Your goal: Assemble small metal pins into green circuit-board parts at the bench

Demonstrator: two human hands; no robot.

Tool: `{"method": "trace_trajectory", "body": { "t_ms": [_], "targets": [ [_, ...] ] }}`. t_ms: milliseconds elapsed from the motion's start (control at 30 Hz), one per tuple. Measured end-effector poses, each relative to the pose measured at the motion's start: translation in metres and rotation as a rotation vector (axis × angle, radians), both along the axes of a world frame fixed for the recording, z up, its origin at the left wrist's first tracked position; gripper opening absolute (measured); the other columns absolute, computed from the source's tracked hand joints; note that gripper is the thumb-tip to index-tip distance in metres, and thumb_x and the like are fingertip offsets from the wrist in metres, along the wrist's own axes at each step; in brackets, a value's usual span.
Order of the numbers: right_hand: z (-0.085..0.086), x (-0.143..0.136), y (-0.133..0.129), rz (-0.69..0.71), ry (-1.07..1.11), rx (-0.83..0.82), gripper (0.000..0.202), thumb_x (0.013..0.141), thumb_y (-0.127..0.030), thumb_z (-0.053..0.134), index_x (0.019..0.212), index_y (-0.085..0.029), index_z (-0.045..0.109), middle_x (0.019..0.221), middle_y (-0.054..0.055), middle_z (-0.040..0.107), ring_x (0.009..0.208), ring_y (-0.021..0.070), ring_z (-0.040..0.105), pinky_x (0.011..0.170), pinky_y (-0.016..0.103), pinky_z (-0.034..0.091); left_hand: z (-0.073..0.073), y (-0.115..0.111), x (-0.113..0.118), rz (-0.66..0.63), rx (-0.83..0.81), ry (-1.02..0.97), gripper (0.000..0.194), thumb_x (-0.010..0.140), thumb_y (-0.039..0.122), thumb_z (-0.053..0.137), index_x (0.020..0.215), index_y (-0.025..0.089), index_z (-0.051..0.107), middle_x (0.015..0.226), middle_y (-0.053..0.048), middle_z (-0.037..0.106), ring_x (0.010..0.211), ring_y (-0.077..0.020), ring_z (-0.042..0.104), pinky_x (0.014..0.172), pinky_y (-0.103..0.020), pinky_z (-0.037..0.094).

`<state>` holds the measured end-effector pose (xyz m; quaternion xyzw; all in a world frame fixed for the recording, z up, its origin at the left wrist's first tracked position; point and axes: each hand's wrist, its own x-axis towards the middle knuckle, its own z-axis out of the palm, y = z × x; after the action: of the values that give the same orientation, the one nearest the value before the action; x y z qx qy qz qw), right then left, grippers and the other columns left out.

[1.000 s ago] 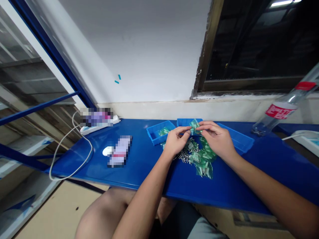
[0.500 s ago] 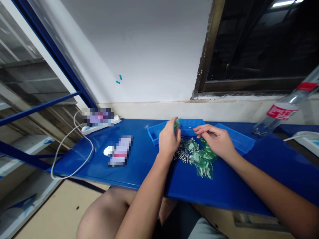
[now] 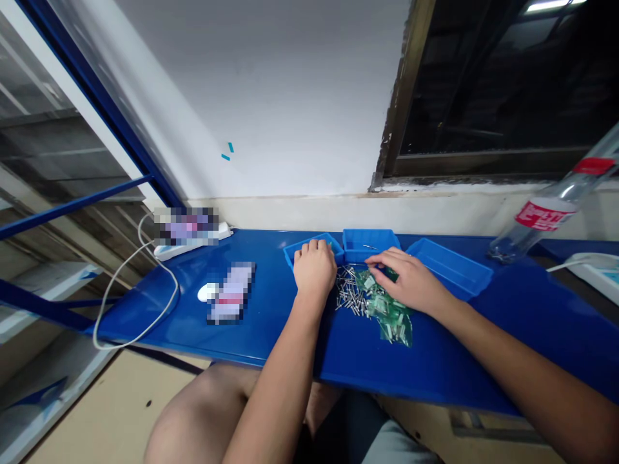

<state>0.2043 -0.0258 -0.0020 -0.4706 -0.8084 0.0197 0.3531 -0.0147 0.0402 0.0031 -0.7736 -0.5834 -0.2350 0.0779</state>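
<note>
My left hand (image 3: 314,269) is over the left blue bin (image 3: 290,251), back of the hand toward me and fingers curled down; what they hold, if anything, is hidden. A speck of green shows beside its fingers. My right hand (image 3: 406,277) hovers at the small green plastic bags (image 3: 396,309), thumb and forefinger apart, with nothing visible between them. To its left lies a pile of thin metal pins (image 3: 355,296), rivet-like in shape. One thin metal pin (image 3: 371,247) shows inside the middle blue bin (image 3: 370,235), apart from my fingertips.
A third blue bin (image 3: 452,270) is angled at the right. A clear bottle (image 3: 532,222) with a red label stands behind it. On the left are a blurred-out phone-shaped item (image 3: 235,293), a white round object (image 3: 207,292), a power strip (image 3: 193,241) and a looped white cable (image 3: 176,293).
My left hand has moved left and down from the middle bin to the left bin. My right hand has let go of the thin metal pin and shifted slightly left.
</note>
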Motion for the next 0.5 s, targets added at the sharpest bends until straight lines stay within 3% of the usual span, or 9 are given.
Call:
{"method": "trace_trajectory", "body": {
  "t_ms": [133, 233, 500],
  "targets": [
    [-0.002, 0.001, 0.001, 0.041, -0.153, -0.086, 0.037, 0.093, -0.053, 0.074, 0.116, -0.024, 0.076, 0.113, 0.009, 0.079, 0.115, 0.0336, 0.065, 0.096, 0.052, 0.058, -0.001, -0.002, 0.001, -0.055, 0.151, -0.078, 0.033, 0.108, 0.034, 0.045, 0.126, 0.017, 0.067, 0.149, -0.017, 0.058, 0.137, -0.0369, 0.052, 0.109, -0.055, 0.047],
    [-0.002, 0.003, 0.002, 0.068, -0.209, -0.139, 0.04, 0.09, -0.06, 0.075, 0.109, -0.024, 0.079, 0.108, 0.009, 0.08, 0.113, 0.034, 0.065, 0.095, 0.051, 0.058, 0.002, -0.004, 0.003, -0.168, 0.233, -0.14, 0.032, 0.106, 0.03, 0.049, 0.131, 0.018, 0.064, 0.153, -0.016, 0.053, 0.145, -0.0367, 0.043, 0.117, -0.057, 0.042],
    [-0.007, 0.006, 0.009, 0.115, -0.097, -0.03, 0.021, 0.102, -0.032, 0.06, 0.109, -0.027, 0.08, 0.107, 0.008, 0.08, 0.107, 0.0317, 0.067, 0.097, 0.054, 0.057, 0.005, -0.012, 0.016, -0.65, 0.164, -0.25, 0.029, 0.106, 0.023, 0.05, 0.132, 0.018, 0.062, 0.141, -0.015, 0.061, 0.136, -0.0282, 0.054, 0.117, -0.05, 0.048]
  ]
}}
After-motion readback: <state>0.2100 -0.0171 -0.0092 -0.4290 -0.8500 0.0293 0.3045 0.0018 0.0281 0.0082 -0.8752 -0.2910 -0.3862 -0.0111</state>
